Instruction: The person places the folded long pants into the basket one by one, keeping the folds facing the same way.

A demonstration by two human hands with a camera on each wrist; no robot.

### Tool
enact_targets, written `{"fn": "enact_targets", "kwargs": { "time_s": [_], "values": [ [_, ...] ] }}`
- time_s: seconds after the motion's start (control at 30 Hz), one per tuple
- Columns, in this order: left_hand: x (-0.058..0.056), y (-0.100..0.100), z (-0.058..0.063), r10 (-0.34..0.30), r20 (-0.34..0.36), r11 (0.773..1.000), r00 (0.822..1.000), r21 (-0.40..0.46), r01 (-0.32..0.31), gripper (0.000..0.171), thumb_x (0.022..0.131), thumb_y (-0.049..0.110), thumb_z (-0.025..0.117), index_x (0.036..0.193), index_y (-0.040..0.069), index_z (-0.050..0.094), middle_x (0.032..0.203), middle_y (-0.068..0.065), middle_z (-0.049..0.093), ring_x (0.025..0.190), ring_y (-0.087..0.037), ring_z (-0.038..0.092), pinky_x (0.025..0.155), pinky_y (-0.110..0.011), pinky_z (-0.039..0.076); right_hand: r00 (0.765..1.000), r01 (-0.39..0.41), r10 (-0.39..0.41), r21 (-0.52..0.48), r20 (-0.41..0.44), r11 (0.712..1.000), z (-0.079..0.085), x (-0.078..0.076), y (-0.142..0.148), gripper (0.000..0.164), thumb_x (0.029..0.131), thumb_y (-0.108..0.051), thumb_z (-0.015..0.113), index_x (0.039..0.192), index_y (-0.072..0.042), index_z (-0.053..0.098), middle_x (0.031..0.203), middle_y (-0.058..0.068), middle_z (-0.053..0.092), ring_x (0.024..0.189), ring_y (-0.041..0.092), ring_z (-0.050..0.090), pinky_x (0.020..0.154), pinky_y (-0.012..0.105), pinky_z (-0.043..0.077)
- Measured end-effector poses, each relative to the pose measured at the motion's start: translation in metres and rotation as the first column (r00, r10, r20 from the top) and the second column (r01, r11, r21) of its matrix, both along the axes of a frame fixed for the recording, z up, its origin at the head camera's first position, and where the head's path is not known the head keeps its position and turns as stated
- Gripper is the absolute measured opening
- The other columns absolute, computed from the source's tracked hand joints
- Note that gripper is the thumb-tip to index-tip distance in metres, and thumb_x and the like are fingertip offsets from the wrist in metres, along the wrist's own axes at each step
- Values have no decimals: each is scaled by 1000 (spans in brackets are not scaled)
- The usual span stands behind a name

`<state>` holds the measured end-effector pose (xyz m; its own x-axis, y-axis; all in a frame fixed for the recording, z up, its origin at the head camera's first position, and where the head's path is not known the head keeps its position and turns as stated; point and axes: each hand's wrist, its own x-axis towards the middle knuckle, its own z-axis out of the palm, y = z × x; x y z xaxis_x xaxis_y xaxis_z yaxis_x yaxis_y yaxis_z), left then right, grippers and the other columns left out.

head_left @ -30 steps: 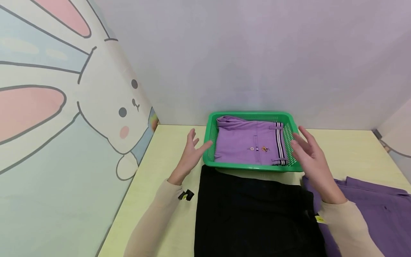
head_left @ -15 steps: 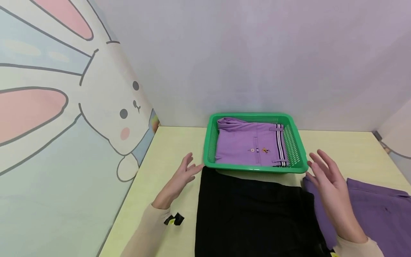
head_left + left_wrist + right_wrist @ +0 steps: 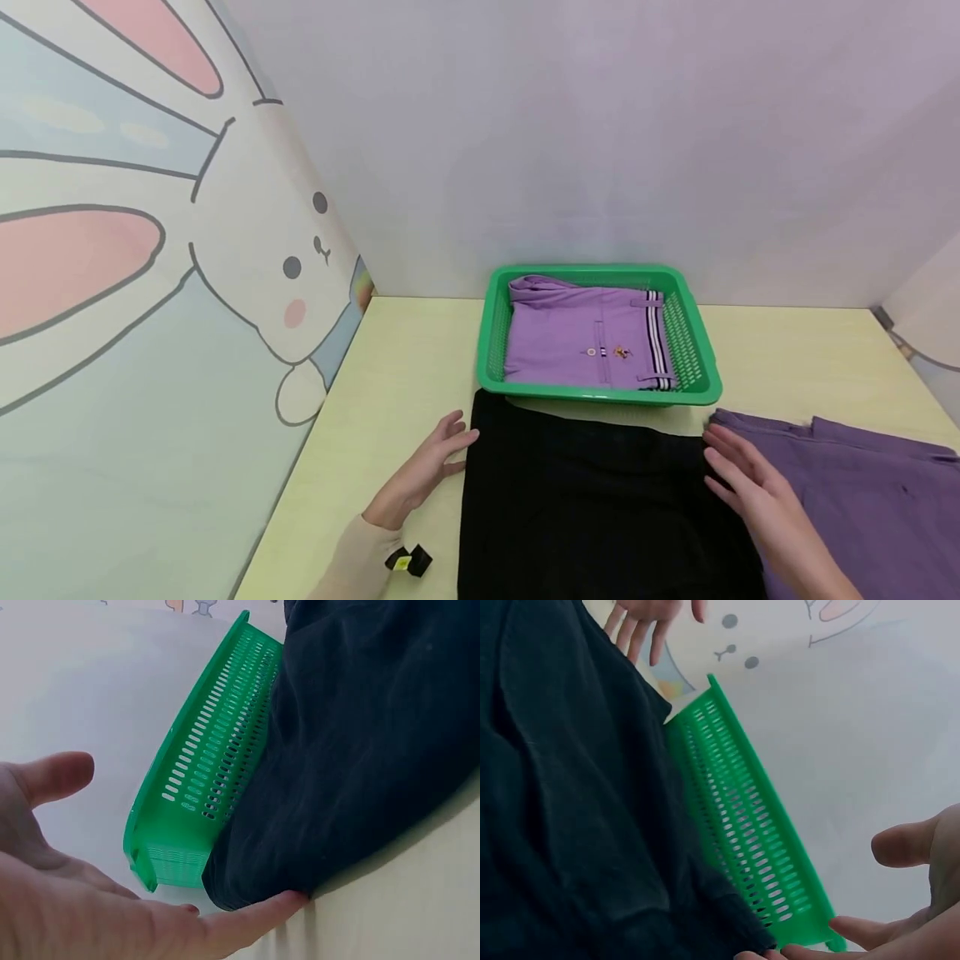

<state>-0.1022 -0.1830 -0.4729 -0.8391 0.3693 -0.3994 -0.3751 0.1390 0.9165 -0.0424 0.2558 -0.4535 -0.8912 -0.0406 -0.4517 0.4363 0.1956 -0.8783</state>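
Observation:
A black folded garment (image 3: 600, 508) lies flat on the table in front of the green basket. At its left edge is my left hand (image 3: 422, 477), fingers loosely spread; in the left wrist view a fingertip (image 3: 289, 901) meets the dark cloth (image 3: 360, 750) low at its edge. My right hand (image 3: 765, 500) reaches over the garment's far right corner, fingers relaxed and thumb apart. The right wrist view shows those fingertips (image 3: 791, 951) right at the cloth's edge. Neither hand grips anything.
Behind the black garment stands the green basket (image 3: 600, 393), holding folded light purple trousers (image 3: 558, 337) with a striped waistband. A darker purple garment (image 3: 877, 492) lies at the right, partly beneath my right hand. A wall with a rabbit picture (image 3: 255, 242) borders the left.
Both hands have drawn back from beside the basket and lowered to the two sides of the black garment. The basket and clothes have stayed in place.

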Motion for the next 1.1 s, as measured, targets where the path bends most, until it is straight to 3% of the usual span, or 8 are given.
{"fn": "enact_targets", "kwargs": {
  "time_s": [0.07,0.17,0.3,0.4,0.5,0.7,0.93,1.1],
  "values": [
    [4,0,-2,-2,5,1000,1000,8,2,94,108,39,56,168,-2,-2,175,-33,-1,162,-53,11,126,-70,27,998,3,-1,-27,63,1000,-1,0,1,85,114,-50,41,171,-9,-7,179,24,-2,163,46,10,88,6,50],
    [8,-2,-4,5,11,1000,1000,5,-6,92,108,40,56,168,-2,0,174,-34,5,161,-53,16,125,-70,30,993,-9,10,-5,119,1000,-4,1,4,86,114,-51,41,171,-8,-8,179,23,-4,164,46,8,91,11,52],
    [14,-10,-6,-3,43,1000,999,-9,3,87,109,38,53,168,-4,5,171,-35,21,157,-53,28,121,-65,40,986,-47,33,85,161,995,-7,3,8,90,113,-56,39,170,-4,-9,178,27,-3,163,49,10,109,33,54],
    [20,-15,-8,-28,70,1000,997,-12,29,84,109,39,51,167,-7,9,164,-35,35,152,-53,39,116,-60,48,980,-68,41,133,193,989,-9,5,11,95,112,-59,39,169,0,-11,176,31,-6,161,53,12,116,50,49],
    [23,-17,-12,-71,81,997,994,-8,72,83,110,41,51,165,-10,15,158,-34,47,144,-48,52,111,-55,54,975,-87,49,172,216,981,-10,7,15,102,110,-63,40,167,3,-13,174,35,-7,158,57,14,116,56,48],
    [22,-18,-24,-145,76,989,986,-2,146,74,112,37,49,162,-12,26,143,-26,65,124,-34,70,101,-47,61,965,-161,91,284,245,945,-19,5,24,113,106,-71,41,165,10,-11,167,45,2,151,64,20,106,62,52],
    [21,-15,-29,-210,58,978,976,18,209,70,113,35,52,160,-11,27,143,-23,65,114,-27,75,96,-41,63,945,-277,157,445,287,852,-32,3,35,121,100,-82,39,161,18,11,158,48,27,139,66,38,96,61,54],
    [20,-10,-31,-206,49,978,977,45,204,67,112,30,55,161,-8,28,133,-20,72,104,-20,77,89,-36,64,936,-305,187,421,299,854,-34,1,40,115,103,-76,43,155,24,19,153,50,34,121,52,63,85,49,61]
  ]
}}
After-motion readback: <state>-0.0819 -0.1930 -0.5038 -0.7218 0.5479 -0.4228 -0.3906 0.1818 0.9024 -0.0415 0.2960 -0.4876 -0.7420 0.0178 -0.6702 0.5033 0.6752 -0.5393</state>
